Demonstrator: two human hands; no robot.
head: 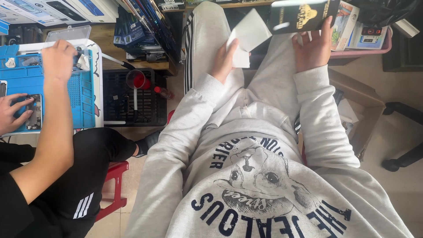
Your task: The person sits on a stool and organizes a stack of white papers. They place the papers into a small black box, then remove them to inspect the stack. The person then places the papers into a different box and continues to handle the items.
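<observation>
Left hand (224, 61): grip closed on a white folded sheet (248, 37), thumb on top and fingers beneath, held over the left thigh of the grey track trousers (207, 31).

Right hand (313, 50): fingers spread flat against the underside of a black box with a gold emblem (304, 15), thumb along its lower edge; the grip supports the box more than it clamps it. Box sits just right of the white sheet, the two close but whether they touch cannot be told.

Wearer: grey sweatshirt (260, 176) with a dark printed animal head, seated, both forearms stretched forward.

Beside the right hand: a pink tray (361, 52) carrying small coloured boxes. Below it, an open cardboard carton (357, 110) on the floor.

At left: another person in black clothes on a red stool (115, 185), both hands working over a blue mat (83, 94) on a white counter (99, 79); one hand (11, 113) rests on an opened phone (34, 112).

Between the two people: a black crate (132, 108) holding a red cup (137, 80).
</observation>
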